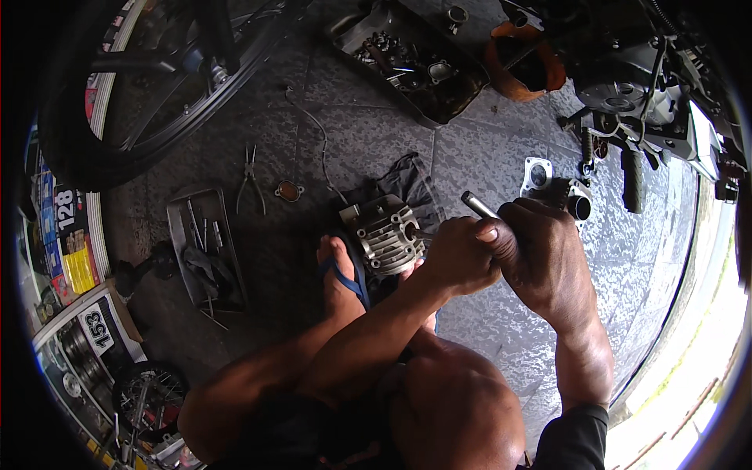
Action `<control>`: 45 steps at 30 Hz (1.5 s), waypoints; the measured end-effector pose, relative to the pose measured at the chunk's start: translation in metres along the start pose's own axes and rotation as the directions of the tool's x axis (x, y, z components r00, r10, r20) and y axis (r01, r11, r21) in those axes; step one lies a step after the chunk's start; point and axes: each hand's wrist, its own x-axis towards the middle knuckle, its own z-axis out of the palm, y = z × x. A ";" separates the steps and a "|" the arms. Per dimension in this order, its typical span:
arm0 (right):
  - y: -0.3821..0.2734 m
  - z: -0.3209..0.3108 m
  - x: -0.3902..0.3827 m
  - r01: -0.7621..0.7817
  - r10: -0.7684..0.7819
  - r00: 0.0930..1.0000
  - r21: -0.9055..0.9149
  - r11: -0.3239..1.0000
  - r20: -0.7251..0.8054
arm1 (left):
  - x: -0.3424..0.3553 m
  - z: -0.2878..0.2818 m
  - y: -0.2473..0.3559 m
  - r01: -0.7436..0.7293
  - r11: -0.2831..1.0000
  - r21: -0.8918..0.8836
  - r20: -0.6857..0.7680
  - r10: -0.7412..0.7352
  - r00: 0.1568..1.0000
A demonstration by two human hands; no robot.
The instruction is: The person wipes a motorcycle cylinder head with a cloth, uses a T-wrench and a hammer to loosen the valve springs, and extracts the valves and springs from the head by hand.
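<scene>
So the finned engine cylinder (pixel 382 233) sits on a dark rag (pixel 407 184) on the tiled floor, wedged against the sandalled foot (pixel 338 270) to keep it from moving. The left hand (pixel 458 254) is closed in a fist right at the cylinder's side, around what looks like the working end of a metal tool (pixel 478 205). The right hand (pixel 540 251) is wrapped tight around the same tool just behind it, with the shiny handle end poking up between the two.

Stuff I'd worry about here:

- The only clamp is a foot in a flip-flop. If the tool breaks free suddenly, I reckon the cylinder spins or skids off the rag and the fins get dinged on the tiles.
- Both fists sit close to the fins, so a slip probably means skinned knuckles.
- Toes are touching the casting. If it tips, that hurts.
- Can't tell how well the tool bites on whatever it's on, since the left fist hides that. A half-seated fit could round off the fastener.
- Small bits lie loose nearby: pliers (pixel 251 176), a gasket (pixel 288 190), a tray of tools (pixel 205 247). Easy to kick something away and lose it.
</scene>
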 end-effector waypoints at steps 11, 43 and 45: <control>-0.002 -0.003 0.002 0.010 -0.010 1.000 0.026 1.000 -0.016 | 0.003 -0.002 0.001 -0.033 0.994 -0.101 -0.029 0.030 0.999; 0.002 -0.045 -0.009 0.065 -0.025 0.966 0.150 0.987 -0.256 | 0.017 -0.009 0.024 -0.028 0.991 0.128 -0.066 0.037 0.997; -0.009 -0.060 -0.026 0.052 0.001 0.962 0.187 0.981 -0.273 | 0.023 -0.003 0.038 -0.162 0.969 0.185 -0.155 0.192 0.969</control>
